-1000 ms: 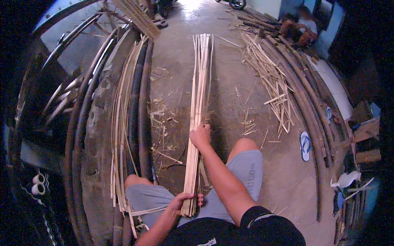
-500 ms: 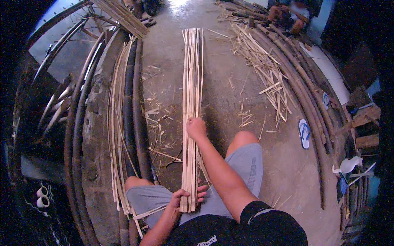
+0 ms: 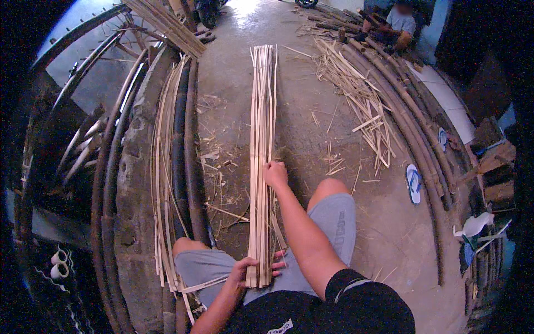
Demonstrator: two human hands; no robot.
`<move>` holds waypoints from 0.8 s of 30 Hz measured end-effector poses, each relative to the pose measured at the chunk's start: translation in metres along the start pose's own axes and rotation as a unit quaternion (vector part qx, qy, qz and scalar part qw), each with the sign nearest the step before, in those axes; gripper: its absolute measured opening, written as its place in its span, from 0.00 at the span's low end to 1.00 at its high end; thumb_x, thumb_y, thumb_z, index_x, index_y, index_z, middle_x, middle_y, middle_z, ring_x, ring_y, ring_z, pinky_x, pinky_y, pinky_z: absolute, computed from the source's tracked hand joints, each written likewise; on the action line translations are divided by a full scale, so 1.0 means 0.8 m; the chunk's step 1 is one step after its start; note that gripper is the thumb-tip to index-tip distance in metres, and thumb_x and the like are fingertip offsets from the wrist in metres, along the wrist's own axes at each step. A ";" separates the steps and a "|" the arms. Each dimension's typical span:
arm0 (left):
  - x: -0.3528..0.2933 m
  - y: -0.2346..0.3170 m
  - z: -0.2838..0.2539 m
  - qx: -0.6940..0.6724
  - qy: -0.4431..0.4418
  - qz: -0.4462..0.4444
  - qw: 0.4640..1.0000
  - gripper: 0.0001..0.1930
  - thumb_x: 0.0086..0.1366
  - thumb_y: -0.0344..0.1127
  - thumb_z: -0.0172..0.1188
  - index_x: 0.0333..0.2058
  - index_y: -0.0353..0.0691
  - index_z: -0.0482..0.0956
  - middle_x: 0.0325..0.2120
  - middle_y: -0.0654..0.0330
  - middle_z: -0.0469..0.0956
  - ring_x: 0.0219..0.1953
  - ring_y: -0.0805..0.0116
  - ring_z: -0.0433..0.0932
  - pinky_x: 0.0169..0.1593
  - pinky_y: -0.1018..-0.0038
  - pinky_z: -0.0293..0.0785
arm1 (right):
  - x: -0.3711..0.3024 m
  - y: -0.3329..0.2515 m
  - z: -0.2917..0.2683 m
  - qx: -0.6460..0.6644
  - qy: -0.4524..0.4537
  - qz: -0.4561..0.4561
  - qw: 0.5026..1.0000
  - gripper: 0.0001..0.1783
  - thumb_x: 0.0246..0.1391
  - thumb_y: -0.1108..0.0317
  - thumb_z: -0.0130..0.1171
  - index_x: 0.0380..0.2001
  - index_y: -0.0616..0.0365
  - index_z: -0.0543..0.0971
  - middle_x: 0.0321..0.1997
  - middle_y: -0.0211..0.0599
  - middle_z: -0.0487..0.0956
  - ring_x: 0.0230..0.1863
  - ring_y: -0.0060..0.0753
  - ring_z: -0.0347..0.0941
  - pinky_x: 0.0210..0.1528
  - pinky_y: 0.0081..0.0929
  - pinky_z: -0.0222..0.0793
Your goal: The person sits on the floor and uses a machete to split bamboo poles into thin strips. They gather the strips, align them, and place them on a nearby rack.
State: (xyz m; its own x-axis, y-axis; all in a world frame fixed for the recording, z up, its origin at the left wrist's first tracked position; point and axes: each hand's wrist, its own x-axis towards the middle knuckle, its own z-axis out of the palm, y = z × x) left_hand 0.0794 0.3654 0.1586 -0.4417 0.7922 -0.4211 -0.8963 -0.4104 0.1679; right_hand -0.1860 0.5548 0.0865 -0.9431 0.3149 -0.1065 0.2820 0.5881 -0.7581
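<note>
A long bundle of pale, split bamboo strips stretches away from my lap, its near ends lying over my left hand. The thumb rests on top while the fingers pass beneath and show on the right side, spread somewhat apart. Partway up the bundle, my right hand has its fingers curled at the right-hand edge, closed on the outer strips. A thin strip slants out from the bundle between the two hands.
Loose strips lie heaped at right, beside long bamboo poles. More strips and dark poles run along my left. A flip-flop lies on the floor at right. Another person sits at the far right.
My right hand has shifted slightly right, from on top of the bundle to its right edge. The left hand stays under the near ends. The view has tilted a little.
</note>
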 end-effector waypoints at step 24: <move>-0.002 -0.025 -0.067 0.173 0.272 0.308 0.895 0.20 0.63 0.42 0.56 0.50 0.37 0.75 0.44 0.52 0.79 0.45 0.58 0.80 0.48 0.62 0.79 | 0.024 0.013 0.009 -0.010 0.036 -0.039 0.999 0.19 0.47 0.58 0.61 0.38 0.61 0.82 0.34 0.58 0.80 0.36 0.60 0.78 0.45 0.48 0.74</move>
State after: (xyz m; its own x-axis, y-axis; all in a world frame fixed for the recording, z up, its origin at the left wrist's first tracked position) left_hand 0.1001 0.3478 0.1080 -0.8562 0.0873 -0.5091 -0.4890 -0.4547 0.7444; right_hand -0.2027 0.5613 0.0721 -0.9476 0.3194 -0.0004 0.2120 0.6279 -0.7488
